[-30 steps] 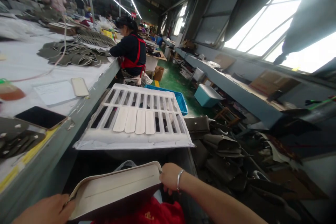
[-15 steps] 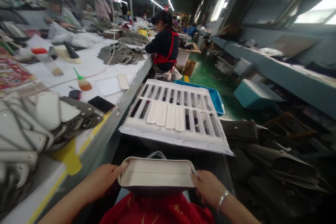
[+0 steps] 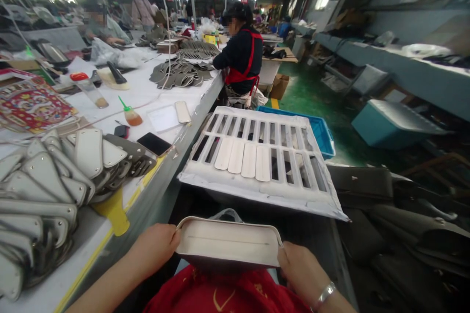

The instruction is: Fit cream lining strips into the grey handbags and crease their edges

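Note:
A cream-lined bag piece [image 3: 229, 242] with a dark outer side and a seam across its pale face is held low in front of my red clothing. My left hand [image 3: 156, 249] pinches its left end, and my right hand [image 3: 303, 271], with a silvery bracelet at the wrist, grips its right end. The fingertips of both hands are partly hidden at the edges. Beyond it lies a white slatted rack [image 3: 301, 200] with several cream oblong pieces [image 3: 249, 160] side by side.
On the left table [image 3: 147, 100] are stacked pale pieces [image 3: 47, 171], a phone [image 3: 154, 144] and a glue bottle [image 3: 132, 116]. A person in a red apron [image 3: 244, 54] sits ahead. A blue crate [image 3: 321, 132] is behind the rack; dark bags [image 3: 360, 186] lie right.
The view has turned slightly left, so the surroundings appear further right. Both hands still hold the bag piece, whose pale face looks tilted a little differently.

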{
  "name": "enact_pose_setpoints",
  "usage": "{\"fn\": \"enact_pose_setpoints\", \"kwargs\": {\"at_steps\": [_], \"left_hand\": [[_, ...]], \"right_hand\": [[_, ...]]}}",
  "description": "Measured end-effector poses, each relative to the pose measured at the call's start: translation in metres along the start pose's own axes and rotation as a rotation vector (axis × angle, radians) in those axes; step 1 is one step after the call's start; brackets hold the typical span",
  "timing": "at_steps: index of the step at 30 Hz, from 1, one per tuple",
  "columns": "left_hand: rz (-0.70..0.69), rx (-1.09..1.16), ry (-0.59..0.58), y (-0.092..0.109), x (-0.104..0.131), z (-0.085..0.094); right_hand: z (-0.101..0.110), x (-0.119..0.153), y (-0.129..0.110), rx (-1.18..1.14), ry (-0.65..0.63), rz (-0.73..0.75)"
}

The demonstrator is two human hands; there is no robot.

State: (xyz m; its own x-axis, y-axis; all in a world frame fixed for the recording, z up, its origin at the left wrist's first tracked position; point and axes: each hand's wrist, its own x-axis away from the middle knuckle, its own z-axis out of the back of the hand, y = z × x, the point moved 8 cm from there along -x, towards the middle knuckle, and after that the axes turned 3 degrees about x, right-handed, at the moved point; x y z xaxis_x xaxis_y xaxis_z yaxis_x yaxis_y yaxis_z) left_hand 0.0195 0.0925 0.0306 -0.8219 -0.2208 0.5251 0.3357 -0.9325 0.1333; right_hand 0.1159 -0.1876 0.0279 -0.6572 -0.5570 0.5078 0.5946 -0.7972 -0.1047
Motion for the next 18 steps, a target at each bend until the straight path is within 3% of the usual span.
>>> {"fn": "enact_pose_setpoints", "kwargs": {"at_steps": [8, 13, 18], "left_hand": [[-0.009, 0.041, 0.008, -0.003, -0.001, -0.012], [0.034, 0.059, 0.082, -0.008, 0.006, -0.017], [0.035, 0.077, 0.042, -0.008, 0.005, -0.017]], "right_hand": [[-0.004, 0.004, -0.011, 0.129, -0.078, 0.104], [-0.007, 0.004, -0.008, 0.145, -0.07, 0.104], [-0.001, 0.003, -0.009, 0.076, -0.065, 0.049]]}}
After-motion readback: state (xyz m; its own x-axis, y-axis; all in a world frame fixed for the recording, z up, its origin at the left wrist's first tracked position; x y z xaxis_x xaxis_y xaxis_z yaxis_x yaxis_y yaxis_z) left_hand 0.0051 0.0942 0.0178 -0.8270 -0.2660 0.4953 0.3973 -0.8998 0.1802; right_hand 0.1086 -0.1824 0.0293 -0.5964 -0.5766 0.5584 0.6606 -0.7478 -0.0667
